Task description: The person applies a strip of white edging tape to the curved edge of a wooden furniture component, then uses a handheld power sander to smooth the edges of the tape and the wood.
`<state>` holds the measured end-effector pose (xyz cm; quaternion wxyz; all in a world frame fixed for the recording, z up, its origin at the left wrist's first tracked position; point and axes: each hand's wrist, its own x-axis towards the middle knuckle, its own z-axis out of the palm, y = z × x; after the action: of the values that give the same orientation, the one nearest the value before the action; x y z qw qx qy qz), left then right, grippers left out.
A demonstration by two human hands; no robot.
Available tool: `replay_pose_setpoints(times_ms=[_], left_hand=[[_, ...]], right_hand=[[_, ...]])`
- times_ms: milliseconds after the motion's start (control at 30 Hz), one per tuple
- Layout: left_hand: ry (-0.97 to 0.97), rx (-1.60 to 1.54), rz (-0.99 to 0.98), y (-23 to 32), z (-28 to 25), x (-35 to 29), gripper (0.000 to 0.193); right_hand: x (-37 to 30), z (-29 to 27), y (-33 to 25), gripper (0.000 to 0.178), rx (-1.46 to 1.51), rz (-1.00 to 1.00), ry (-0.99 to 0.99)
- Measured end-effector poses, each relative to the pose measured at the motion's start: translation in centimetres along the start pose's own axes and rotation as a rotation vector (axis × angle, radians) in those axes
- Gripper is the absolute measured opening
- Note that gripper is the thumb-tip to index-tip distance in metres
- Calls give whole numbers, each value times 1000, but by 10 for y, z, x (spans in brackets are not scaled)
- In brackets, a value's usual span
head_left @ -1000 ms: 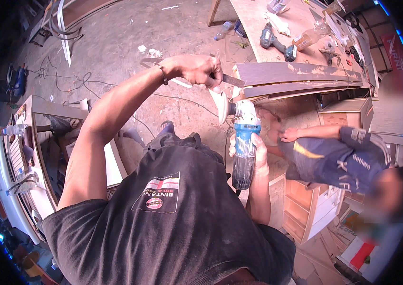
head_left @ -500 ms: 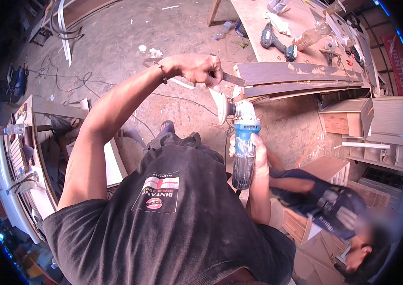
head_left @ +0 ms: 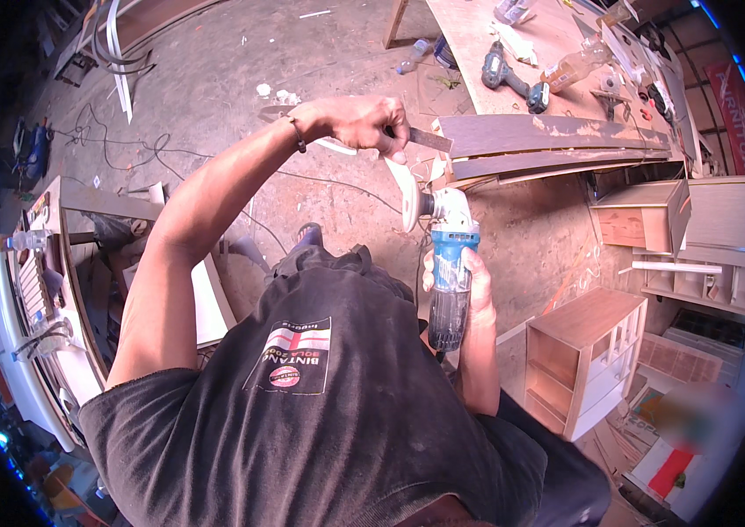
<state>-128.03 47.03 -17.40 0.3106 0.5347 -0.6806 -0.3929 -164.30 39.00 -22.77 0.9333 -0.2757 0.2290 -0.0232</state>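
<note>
My right hand (head_left: 475,279) is wrapped round the dark body of a blue angle grinder (head_left: 454,255), held upright in front of my chest. Its head points away from me, and a pale round pad (head_left: 410,208) on it faces left. My left hand (head_left: 366,124) is closed round a flat-bladed tool (head_left: 430,140) whose dark grey blade sticks out to the right; its handle is mostly hidden in the fist. Below the left thumb, a thin pale sheet (head_left: 399,177) runs down to the pad. I cannot tell whether the thumb pinches it.
Brown boards (head_left: 557,136) lie just beyond the grinder. A cordless drill (head_left: 513,77) and bottles rest on the workbench (head_left: 469,35). Wooden cabinets (head_left: 579,347) stand on the right, and a cord (head_left: 337,182) crosses the floor. Another person's dark clothing (head_left: 566,474) shows at lower right.
The other person has moved from the right side to behind my right arm, uncovering a wooden cabinet. My hands, the grinder and the bladed tool have barely moved.
</note>
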Motion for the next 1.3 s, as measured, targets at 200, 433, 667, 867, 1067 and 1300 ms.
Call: replay_pose_setpoints(times_ms=[200,433,667,867,1067,1300], left_hand=[[2,8,35,-6,-6,3,25],[-14,-35,-92,-9,-19,-11,30],[214,8,-143,-10,-48,-81,34],[676,-73,-213,2,-85,-198,33],[1007,-121,-155,5,-114,-284,34],[1266,-67,-148,-15,-160,-333,38]], right_hand=[[0,-11,6,60,26,34,16],[3,-39,18,66,72,85,45],[25,-1,17,77,239,32,43],[97,16,28,75,256,-79,-21],[186,68,13,76,250,-196,-23],[309,81,-34,63,180,-390,60]])
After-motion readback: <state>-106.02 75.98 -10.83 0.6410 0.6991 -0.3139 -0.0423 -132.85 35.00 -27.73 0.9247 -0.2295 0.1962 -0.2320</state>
